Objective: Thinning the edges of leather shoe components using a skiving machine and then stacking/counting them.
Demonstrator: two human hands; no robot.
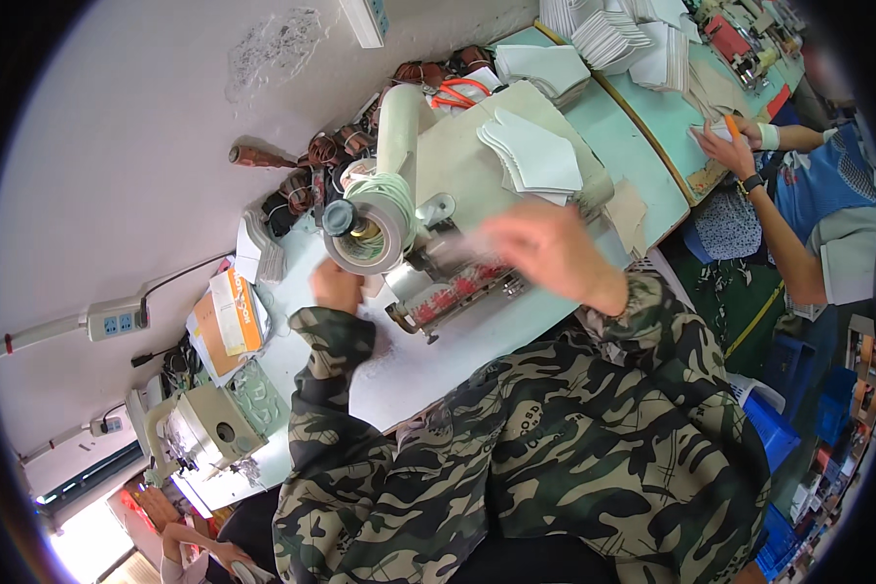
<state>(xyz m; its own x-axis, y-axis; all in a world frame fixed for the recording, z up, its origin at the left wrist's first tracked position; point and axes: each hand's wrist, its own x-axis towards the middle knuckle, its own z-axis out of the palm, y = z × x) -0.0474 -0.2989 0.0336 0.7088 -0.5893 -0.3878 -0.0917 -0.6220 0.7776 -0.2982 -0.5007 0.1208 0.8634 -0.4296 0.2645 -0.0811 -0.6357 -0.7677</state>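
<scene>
The left hand (338,288), forearm reaching forward, is at the left of the machine (443,302); the reel (395,234) above the machine partly covers its fingers, so I cannot tell its grip. The right hand (550,248) hangs over the machine's right end, palm down, forearm angled up and leftward, fingers loosely bent; motion blur hides whether its grip holds anything. The machine stands on the pale surface (409,384), its red-streaked front bar's long axis slanting, left end lower in view than the right.
</scene>
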